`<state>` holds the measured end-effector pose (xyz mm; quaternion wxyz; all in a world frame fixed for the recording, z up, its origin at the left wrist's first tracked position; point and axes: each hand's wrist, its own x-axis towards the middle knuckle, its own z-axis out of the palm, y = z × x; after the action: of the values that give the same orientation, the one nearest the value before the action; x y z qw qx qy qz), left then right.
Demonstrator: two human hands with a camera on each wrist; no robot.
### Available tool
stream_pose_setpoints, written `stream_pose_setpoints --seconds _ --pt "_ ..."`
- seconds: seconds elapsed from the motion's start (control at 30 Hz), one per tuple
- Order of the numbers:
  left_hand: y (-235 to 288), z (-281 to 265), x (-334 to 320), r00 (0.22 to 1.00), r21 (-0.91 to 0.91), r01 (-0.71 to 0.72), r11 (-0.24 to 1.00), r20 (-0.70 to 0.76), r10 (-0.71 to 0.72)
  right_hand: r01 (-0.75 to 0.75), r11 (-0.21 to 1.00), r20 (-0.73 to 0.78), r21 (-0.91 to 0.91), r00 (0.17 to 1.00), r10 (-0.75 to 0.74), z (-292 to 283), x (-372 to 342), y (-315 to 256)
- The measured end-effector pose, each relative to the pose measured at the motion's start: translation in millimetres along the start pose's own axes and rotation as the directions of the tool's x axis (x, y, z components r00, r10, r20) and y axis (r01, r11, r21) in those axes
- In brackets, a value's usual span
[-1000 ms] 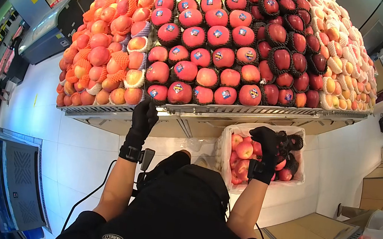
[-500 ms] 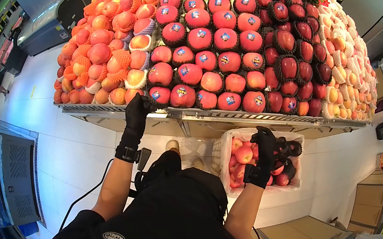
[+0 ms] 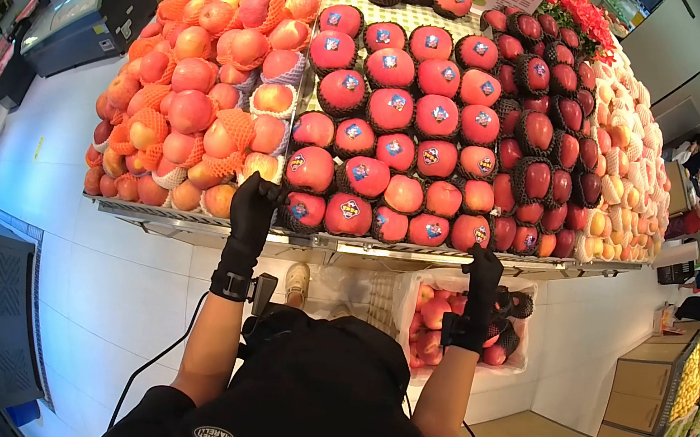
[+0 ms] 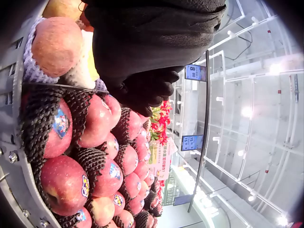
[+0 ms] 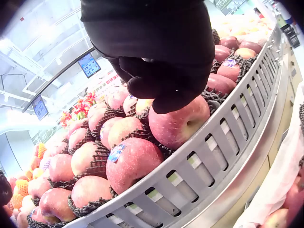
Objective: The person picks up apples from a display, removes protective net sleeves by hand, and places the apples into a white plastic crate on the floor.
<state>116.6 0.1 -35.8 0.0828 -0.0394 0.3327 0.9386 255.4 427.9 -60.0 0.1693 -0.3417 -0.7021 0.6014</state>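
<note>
My left hand point(image 3: 251, 217), in a black glove, is raised at the front left of the apple display with its fingers curled in. Nothing shows between them in the left wrist view. Beside it are red stickered apples point(image 3: 312, 169) in black foam nets. My right hand point(image 3: 480, 285), gloved too, is at the front rail, close to an apple point(image 3: 470, 231) at the row's right end. In the right wrist view, a fingertip point(image 5: 173, 102) overlaps the top of that red apple point(image 5: 183, 124), which rests behind the slotted rail. The palm side is hidden.
A lined crate point(image 3: 511, 368) of loose apples and black nets stands on the floor beneath my right hand. The slotted metal rail point(image 5: 199, 173) edges the display. Orange-netted fruit point(image 3: 188, 111) is heaped at the left, white-netted fruit point(image 3: 626, 180) at the right.
My right hand has moved left and up from over the crate to the display's front rail. The left hand stays near the rail. The head view has shifted, bringing the back flowers and sign into view.
</note>
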Motion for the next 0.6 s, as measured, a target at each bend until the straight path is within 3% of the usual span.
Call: stream_pose_setpoints --seconds 0.17,0.3,0.37,0.43,0.5,0.57,0.6 --pt "18 -10 24 0.999 0.027 -0.011 1.0 0.036 0.01 0.064 0.998 0.002 -0.028 0.998 -0.064 27 4 -23" --pt "32 -24 41 1.0 0.029 -0.002 1.0 -0.027 0.003 0.062 0.996 0.057 -0.067 0.997 -0.058 45 22 -18" --pt "40 -23 40 0.999 0.031 -0.011 0.999 0.031 0.01 0.134 0.985 0.05 -0.107 0.99 -0.129 55 24 -23" --pt "42 -31 45 0.997 0.008 -0.023 1.0 0.08 0.022 0.016 0.999 0.059 -0.044 0.998 -0.013 71 16 -49" --pt "46 -32 48 0.995 0.02 -0.073 0.997 0.075 0.072 0.008 0.999 0.042 -0.047 0.999 -0.006 86 16 -63" --pt "50 -24 48 0.992 0.086 -0.127 0.988 0.025 0.126 0.368 0.917 0.145 -0.154 0.926 -0.348 90 39 -30" --pt "52 -23 50 0.987 0.122 -0.162 0.979 0.039 0.158 0.253 0.967 0.148 -0.042 0.958 -0.244 98 35 -40"
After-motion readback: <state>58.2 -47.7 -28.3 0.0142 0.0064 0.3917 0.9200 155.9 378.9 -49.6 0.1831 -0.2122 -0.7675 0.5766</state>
